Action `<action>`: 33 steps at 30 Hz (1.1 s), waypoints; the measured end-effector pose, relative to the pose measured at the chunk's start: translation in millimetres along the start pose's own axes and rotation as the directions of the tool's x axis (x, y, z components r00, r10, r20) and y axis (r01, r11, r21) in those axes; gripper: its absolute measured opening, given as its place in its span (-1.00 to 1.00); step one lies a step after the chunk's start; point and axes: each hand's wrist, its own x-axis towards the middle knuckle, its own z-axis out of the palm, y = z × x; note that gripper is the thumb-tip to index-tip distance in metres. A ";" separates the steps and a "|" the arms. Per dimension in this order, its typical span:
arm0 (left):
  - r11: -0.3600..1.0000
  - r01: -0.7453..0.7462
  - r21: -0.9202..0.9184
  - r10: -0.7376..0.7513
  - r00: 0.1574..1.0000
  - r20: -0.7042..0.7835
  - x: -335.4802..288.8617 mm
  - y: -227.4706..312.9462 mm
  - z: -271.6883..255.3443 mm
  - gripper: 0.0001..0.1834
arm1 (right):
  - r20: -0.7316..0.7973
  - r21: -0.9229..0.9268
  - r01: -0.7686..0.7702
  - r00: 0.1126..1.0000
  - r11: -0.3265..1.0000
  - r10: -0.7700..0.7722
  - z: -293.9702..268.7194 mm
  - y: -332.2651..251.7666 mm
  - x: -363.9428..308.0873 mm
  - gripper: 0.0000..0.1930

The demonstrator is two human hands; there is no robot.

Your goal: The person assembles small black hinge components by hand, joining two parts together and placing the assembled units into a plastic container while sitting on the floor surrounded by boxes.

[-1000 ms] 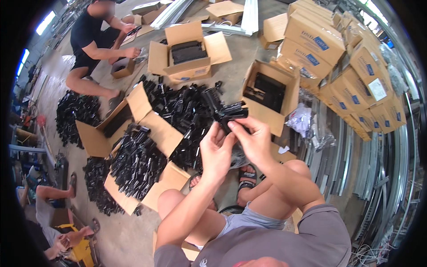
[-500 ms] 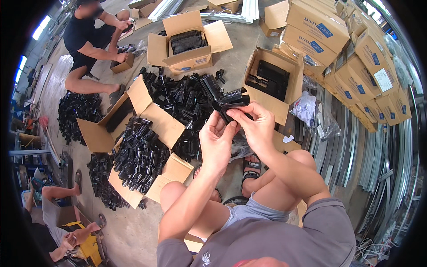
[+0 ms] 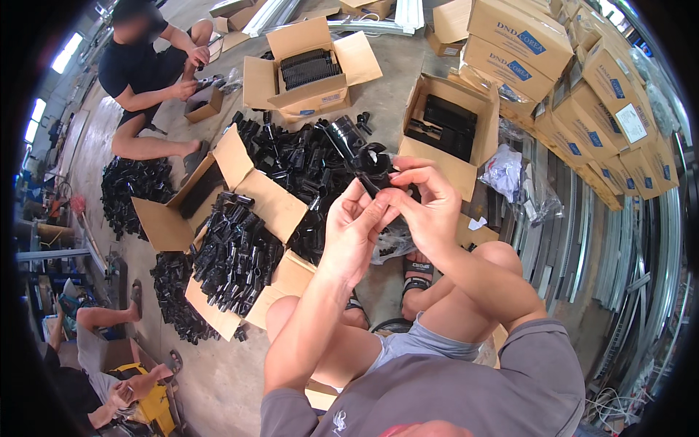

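Up in front of me, both hands grip a glossy black tubular fitting (image 3: 370, 164) with a round, open socket; its exact kind I cannot tell. My left hand (image 3: 353, 229) pinches its lower end between thumb and fingers. On the other side, my right hand (image 3: 427, 202) presses its thumb against the piece, with fingers curled behind and beside the socket. My palms partly hide the lower end. Beyond my hands lies a large heap of similar black fittings (image 3: 295, 156) on the floor. More black fittings (image 3: 237, 255) spill over an open cardboard box (image 3: 273, 202) to the left.
An open box (image 3: 313, 109) of stacked black parts stands ahead; another open box (image 3: 455, 178) is to its right. Sealed cartons (image 3: 517, 44) and long metal profiles (image 3: 575, 255) fill the right side. One co-worker (image 3: 138, 62) sits far left, another (image 3: 95, 379) near left.
The fitting has turned in my hands, so its round socket now faces me more. My right fingers have lifted and spread around it. The far-left co-worker's hands have shifted.
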 end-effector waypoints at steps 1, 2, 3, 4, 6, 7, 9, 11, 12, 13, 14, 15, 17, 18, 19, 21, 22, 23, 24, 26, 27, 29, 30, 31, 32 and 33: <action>1.000 -0.004 0.005 0.004 1.000 -0.003 0.3 1.2 -1.3 -0.61 | 0.002 0.006 0.000 1.000 1.000 -0.001 -1.6 -1.2 0.5 -0.77; 0.999 0.030 -0.030 -0.029 1.000 0.009 1.3 1.8 -2.4 -0.59 | 0.003 0.031 -0.001 1.000 1.000 0.001 -3.5 -2.9 1.4 -0.78; 0.996 0.063 -0.064 -0.062 0.998 0.021 2.3 3.5 -2.0 -0.57 | 0.004 0.057 -0.003 1.000 0.998 0.003 -5.4 -3.8 1.9 -0.79; 0.995 0.070 -0.070 -0.067 0.997 0.043 2.3 6.3 0.3 -0.54 | 0.009 0.078 -0.018 1.000 0.997 0.018 -7.4 -2.7 1.8 -0.81; 0.993 0.086 -0.083 -0.082 0.995 0.048 1.7 7.3 -0.4 -0.54 | 0.011 0.054 -0.010 1.000 0.999 0.010 -9.9 -3.3 1.5 -0.82; 0.990 0.103 -0.098 -0.098 0.994 0.053 1.2 7.9 -0.9 -0.53 | 0.012 0.027 -0.002 1.000 1.000 0.002 -9.8 -3.8 1.6 -0.82; 0.988 0.114 -0.105 -0.108 0.992 0.066 1.2 6.5 -2.3 -0.55 | 0.021 -0.010 0.010 1.000 1.000 -0.010 -11.0 -8.5 3.3 -0.83; 0.986 0.124 -0.111 -0.116 0.990 0.074 1.4 4.9 -3.9 -0.56 | 0.032 -0.044 0.021 0.999 0.999 -0.020 -11.0 -14.7 5.2 -0.84; 0.987 0.137 -0.078 -0.133 0.989 0.057 1.3 4.2 -4.6 -0.57 | 0.056 -0.120 0.031 0.998 0.992 -0.025 -10.3 -18.1 6.1 -0.85; 0.987 0.151 -0.045 -0.150 0.988 0.039 1.3 3.4 -5.4 -0.58 | 0.080 -0.195 0.043 0.996 0.980 -0.028 -9.6 -19.5 6.5 -0.86; 0.987 0.152 -0.045 -0.150 0.988 0.039 1.8 1.9 -6.0 -0.58 | 0.079 -0.195 0.043 0.996 0.980 -0.028 -9.2 -19.2 6.2 -0.86; 0.990 0.140 -0.033 -0.138 0.989 0.051 2.4 -0.1 -6.7 -0.59 | 0.063 -0.196 0.025 0.998 0.980 -0.012 -8.5 -18.3 5.8 -0.87; 0.992 0.126 -0.021 -0.125 0.990 0.061 3.6 -3.7 -7.4 -0.59 | 0.050 -0.196 0.006 0.999 0.981 0.004 -8.6 -15.0 4.8 -0.88; 0.992 0.122 -0.012 -0.121 0.991 0.053 4.6 -5.3 -7.4 -0.60 | 0.035 -0.202 -0.009 0.999 0.979 0.016 -8.7 -11.8 3.9 -0.86; 0.993 0.117 -0.002 -0.117 0.992 0.045 5.6 -6.8 -7.2 -0.60 | 0.022 -0.206 -0.023 0.999 0.978 0.029 -8.5 -7.9 3.0 -0.85; 0.993 0.107 0.043 -0.108 0.994 0.021 7.4 -8.8 -6.0 -0.61 | 0.009 -0.213 -0.004 1.000 0.977 0.006 -9.1 4.7 3.0 -0.83; 0.991 0.103 0.088 -0.103 0.995 0.001 8.6 -9.9 -5.0 -0.61 | -0.009 -0.223 0.015 1.000 0.975 -0.017 -9.6 9.3 4.0 -0.81; 0.991 0.096 0.090 -0.095 0.995 -0.012 9.4 -10.8 -4.8 -0.61 | 0.003 -0.213 0.013 1.000 0.977 -0.012 -8.1 12.2 4.4 -0.81; 0.988 0.091 0.122 -0.087 0.996 -0.033 11.3 -12.4 -3.9 -0.62 | -0.021 -0.093 -0.144 0.990 0.985 0.143 -7.1 14.8 5.1 -0.81; 0.982 0.095 0.165 -0.085 0.994 -0.065 14.2 -19.7 -5.1 -0.63 | 0.002 0.086 -0.356 0.934 0.931 0.357 -9.1 19.5 7.0 -0.81; 0.982 0.108 0.154 -0.097 0.992 -0.074 15.0 -25.4 -5.9 -0.63 | 0.017 0.089 -0.356 0.934 0.930 0.356 -10.1 22.3 6.3 -0.81; 0.983 0.130 0.129 -0.118 0.988 -0.095 13.9 -30.5 -8.0 -0.62 | -0.007 -0.004 -0.303 0.953 0.953 0.303 -12.2 28.3 3.1 -0.81; 0.983 0.138 0.119 -0.126 0.986 -0.108 13.9 -31.3 -7.8 -0.62 | -0.007 -0.019 -0.314 0.949 0.949 0.314 -12.9 30.0 2.9 -0.81; 0.984 0.130 0.119 -0.117 0.987 -0.111 14.4 -31.9 -8.2 -0.62 | 0.001 -0.017 -0.312 0.950 0.950 0.312 -13.1 32.1 4.1 -0.81; 0.983 0.130 0.129 -0.114 0.986 -0.125 14.7 -32.9 -8.4 -0.63 | 0.008 -0.049 -0.314 0.949 0.948 0.315 -14.1 34.2 4.6 -0.80; 0.982 0.130 0.138 -0.111 0.984 -0.138 14.6 -33.0 -8.8 -0.64 | 0.013 -0.080 -0.316 0.948 0.945 0.318 -14.8 35.1 5.1 -0.79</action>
